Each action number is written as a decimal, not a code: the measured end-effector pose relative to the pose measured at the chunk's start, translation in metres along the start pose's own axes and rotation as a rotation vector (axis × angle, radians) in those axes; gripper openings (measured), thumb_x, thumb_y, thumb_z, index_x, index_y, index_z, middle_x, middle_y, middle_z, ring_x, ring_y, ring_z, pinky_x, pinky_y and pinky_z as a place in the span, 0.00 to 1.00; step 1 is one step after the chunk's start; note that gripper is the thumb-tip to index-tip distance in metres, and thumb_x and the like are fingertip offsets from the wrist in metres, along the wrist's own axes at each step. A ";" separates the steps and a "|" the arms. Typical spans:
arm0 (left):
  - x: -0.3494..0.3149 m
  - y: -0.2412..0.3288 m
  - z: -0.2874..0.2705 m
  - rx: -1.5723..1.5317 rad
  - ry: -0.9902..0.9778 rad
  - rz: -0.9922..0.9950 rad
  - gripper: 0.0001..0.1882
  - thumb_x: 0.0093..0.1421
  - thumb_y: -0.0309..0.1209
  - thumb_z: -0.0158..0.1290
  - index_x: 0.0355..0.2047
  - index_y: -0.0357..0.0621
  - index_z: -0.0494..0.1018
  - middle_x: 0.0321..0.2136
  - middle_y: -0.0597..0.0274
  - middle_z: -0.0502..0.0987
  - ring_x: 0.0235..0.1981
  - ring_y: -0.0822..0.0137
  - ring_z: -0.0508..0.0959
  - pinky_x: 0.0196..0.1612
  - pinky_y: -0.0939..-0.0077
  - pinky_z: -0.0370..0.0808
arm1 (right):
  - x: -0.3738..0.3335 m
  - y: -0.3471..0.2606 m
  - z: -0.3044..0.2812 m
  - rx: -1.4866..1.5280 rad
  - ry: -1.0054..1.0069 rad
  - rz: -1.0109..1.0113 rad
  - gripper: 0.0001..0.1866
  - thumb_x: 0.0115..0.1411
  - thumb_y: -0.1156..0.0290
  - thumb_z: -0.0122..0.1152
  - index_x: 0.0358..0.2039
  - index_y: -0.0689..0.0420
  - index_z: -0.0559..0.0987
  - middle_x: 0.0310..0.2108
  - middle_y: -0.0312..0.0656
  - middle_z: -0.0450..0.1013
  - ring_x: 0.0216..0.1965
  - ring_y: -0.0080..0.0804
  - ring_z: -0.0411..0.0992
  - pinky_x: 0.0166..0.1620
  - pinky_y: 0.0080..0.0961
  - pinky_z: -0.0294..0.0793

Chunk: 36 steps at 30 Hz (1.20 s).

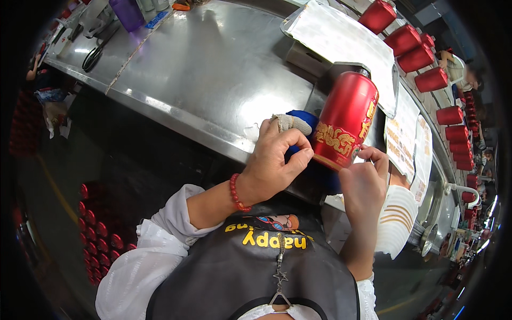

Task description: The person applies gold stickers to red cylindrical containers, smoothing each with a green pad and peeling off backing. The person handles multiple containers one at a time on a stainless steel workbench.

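A glossy red bottle (341, 117) with gold ornament and gold characters lies tilted on a dark stand with blue padding (304, 118), its neck pointing away from me. Close to the left side of its base, my left hand (274, 160) has thumb and forefinger pinched together; whatever is between them is too small to make out. A beige knit covering (292, 124) shows at the far fingers of that hand. My right hand (368, 173) is closed at the base's right edge, its fingertips by the gold print. Its grip is partly hidden and slightly blurred.
A metal worktable (202, 58) spreads ahead. White sheets (346, 45) lie beyond the bottle, and sheets with gold print (402, 138) lie right. Red bottles (416, 56) line a conveyor at far right; several more (101, 240) are stacked low left. A purple container (127, 13) stands far left.
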<state>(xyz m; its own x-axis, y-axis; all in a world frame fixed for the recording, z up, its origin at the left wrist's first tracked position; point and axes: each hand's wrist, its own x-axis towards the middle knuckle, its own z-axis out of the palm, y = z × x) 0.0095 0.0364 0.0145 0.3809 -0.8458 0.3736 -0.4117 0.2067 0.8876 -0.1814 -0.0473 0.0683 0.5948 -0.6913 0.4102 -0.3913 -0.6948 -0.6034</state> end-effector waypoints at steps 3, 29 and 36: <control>-0.001 -0.002 0.001 0.010 0.017 0.005 0.04 0.57 0.29 0.60 0.32 0.44 0.77 0.42 0.54 0.76 0.47 0.55 0.71 0.54 0.64 0.66 | 0.001 -0.003 0.000 -0.001 -0.009 0.016 0.09 0.57 0.72 0.69 0.28 0.63 0.77 0.43 0.51 0.68 0.47 0.42 0.68 0.50 0.33 0.68; 0.023 -0.029 0.006 0.116 -0.119 0.114 0.38 0.65 0.55 0.54 0.65 0.40 0.62 0.57 0.47 0.71 0.61 0.46 0.64 0.66 0.51 0.56 | 0.011 0.005 -0.005 0.062 -0.099 0.135 0.10 0.57 0.71 0.70 0.28 0.63 0.77 0.45 0.49 0.68 0.50 0.39 0.67 0.53 0.33 0.66; 0.024 -0.036 0.001 -0.149 -0.170 0.032 0.32 0.72 0.47 0.46 0.65 0.35 0.62 0.60 0.49 0.68 0.63 0.55 0.64 0.67 0.62 0.57 | 0.010 0.008 -0.004 0.035 -0.087 0.132 0.11 0.57 0.70 0.70 0.28 0.63 0.77 0.44 0.50 0.68 0.50 0.41 0.67 0.53 0.33 0.67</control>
<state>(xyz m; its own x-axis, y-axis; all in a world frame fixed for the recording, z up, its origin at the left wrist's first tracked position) 0.0327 0.0085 -0.0093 0.2189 -0.9058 0.3628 -0.2896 0.2948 0.9106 -0.1813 -0.0605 0.0702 0.5987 -0.7554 0.2662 -0.4465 -0.5907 -0.6721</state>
